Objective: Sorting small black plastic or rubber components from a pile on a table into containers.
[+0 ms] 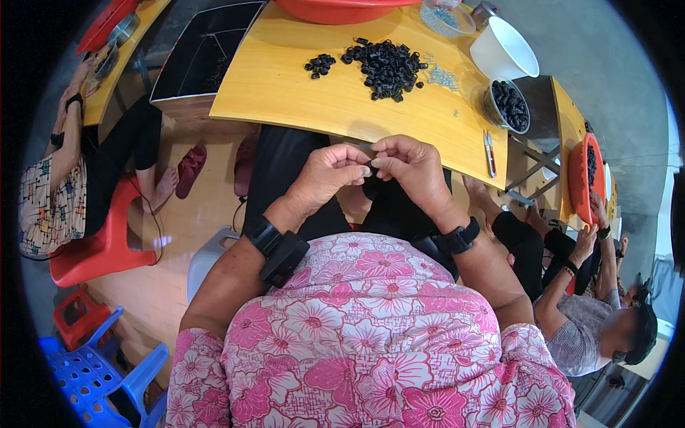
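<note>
My left hand [327, 175] and my right hand [412, 170] meet over my lap, just off the near edge of the yellow table [278, 93]. Both are closed in a pinch, thumbs and forefingers nearly touching. Between the fingertips is a small black piece [370, 165], mostly covered, so its exact shape cannot be made out. Farther up the table lies a large heap of small black plastic parts [389, 68], with a smaller cluster of black parts [320, 65] to its left. Small clear or silvery pieces [442, 77] are scattered at the heap's right side.
A bowl of black parts [508, 107], a white tub [505, 50] and a clear container [447, 19] stand at the right. Tweezers-like slim tools [489, 153] lie by the right edge. A red basin [342, 8] sits at the back. Other people work on both sides.
</note>
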A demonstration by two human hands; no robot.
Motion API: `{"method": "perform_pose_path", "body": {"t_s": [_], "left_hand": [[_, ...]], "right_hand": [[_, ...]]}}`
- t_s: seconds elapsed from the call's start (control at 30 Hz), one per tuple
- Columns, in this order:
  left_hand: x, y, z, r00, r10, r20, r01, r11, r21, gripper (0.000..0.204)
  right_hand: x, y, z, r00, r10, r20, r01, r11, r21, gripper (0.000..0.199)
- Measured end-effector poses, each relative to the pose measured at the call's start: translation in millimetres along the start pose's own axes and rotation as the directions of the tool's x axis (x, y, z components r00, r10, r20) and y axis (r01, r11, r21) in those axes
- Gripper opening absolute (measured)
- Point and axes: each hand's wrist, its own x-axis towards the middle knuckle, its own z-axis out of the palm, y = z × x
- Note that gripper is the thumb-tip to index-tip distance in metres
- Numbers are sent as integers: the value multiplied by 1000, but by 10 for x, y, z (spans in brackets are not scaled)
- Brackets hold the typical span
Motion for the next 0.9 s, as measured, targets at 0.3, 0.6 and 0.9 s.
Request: {"method": "perform_pose_path", "body": {"t_s": [0.3, 0.6, 0.9], "left_hand": [[-13, 10, -2, 1000, -27, -10, 26, 995, -93, 15], [-18, 9, 0, 998, -56, -35, 46, 970, -239, 18], [-11, 9, -2, 998, -63, -17, 60, 987, -152, 20]], "right_hand": [[-33, 31, 44, 999, 34, -39, -29, 991, 131, 14], [-47, 12, 65, 921, -388, -33, 350, 862, -367, 23], [-43, 48, 76, 988, -122, -89, 116, 991, -72, 17]]}}
